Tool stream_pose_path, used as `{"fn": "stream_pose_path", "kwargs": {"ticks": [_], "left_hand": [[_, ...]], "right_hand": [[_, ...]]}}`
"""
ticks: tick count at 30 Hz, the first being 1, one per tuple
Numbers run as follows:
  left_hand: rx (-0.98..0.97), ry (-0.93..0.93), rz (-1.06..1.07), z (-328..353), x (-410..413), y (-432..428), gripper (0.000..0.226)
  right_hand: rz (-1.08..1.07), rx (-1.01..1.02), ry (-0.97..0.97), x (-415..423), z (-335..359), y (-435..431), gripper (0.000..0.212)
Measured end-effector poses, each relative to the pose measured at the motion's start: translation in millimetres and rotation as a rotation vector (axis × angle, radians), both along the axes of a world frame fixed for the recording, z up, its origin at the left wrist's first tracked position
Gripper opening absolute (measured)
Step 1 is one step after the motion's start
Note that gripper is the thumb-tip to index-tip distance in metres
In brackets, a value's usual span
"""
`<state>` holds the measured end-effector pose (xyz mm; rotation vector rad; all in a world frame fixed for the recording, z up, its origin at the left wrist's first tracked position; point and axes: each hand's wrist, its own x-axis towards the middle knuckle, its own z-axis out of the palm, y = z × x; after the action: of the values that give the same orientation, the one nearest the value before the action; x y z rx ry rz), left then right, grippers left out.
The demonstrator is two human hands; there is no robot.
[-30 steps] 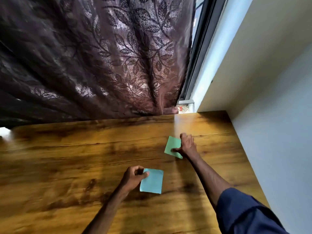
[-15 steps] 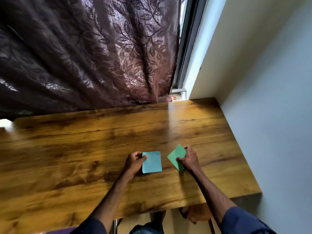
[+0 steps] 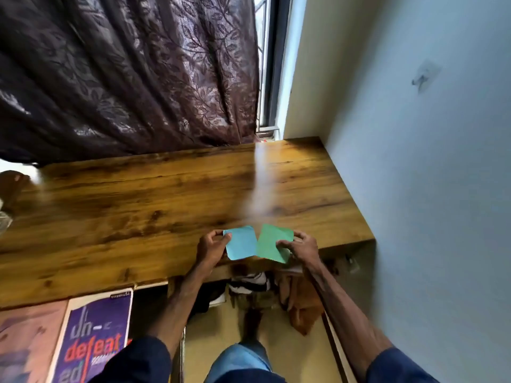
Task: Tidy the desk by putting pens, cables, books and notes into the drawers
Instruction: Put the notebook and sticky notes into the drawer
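- Pinched between the thumb and curled fingers of the left hand [image 3: 212, 248]: a blue note [image 3: 241, 243], held by its left edge.
- Gripped the same way in the right hand [image 3: 303, 248]: a green note [image 3: 272, 242], held by its right edge and turned at a slant.
- Both side by side over the front edge of the wooden table [image 3: 138, 211], toward its right corner, inner edges touching. Resting on the wood or lifted off it: cannot tell.
- Below the front edge at left: a purple book [image 3: 94, 341] lettered "defeat", lying flat. In a drawer or not: unclear.
- Under the table, between the forearms: a blurred heap of striped and orange cloth [image 3: 298, 299].
- Behind the table's back edge: a dark leaf-patterned curtain [image 3: 124, 78], with a strip of window frame [image 3: 269, 64] beside it.
- On the pale wall [image 3: 428, 189] along the table's right edge: a small clear hook [image 3: 424, 76].
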<state>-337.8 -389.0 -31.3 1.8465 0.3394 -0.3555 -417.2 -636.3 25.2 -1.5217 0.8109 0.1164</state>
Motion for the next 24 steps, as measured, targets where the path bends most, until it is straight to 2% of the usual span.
{"fn": "stream_pose_path", "kwargs": {"ticks": [5,9,18,24], "left_hand": [[-0.045,-0.021,-0.013,11.5,-107.3,-2.2,0.022],[0.048,-0.028,-0.062,22.2,-175.1,16.0,0.017],[0.217,-0.080,-0.067,34.8,-226.6,78.2,0.012],[0.310,-0.055,-0.030,26.4,-248.9,144.9,0.023]], "right_hand": [[-0.015,0.068,-0.035,-110.0,10.4,22.1,0.027],[0.033,0.107,-0.029,-167.4,7.3,51.4,0.027],[0.123,0.228,0.031,-212.7,-3.1,123.9,0.021],[0.192,0.310,0.047,-221.0,1.2,185.1,0.021]]}}
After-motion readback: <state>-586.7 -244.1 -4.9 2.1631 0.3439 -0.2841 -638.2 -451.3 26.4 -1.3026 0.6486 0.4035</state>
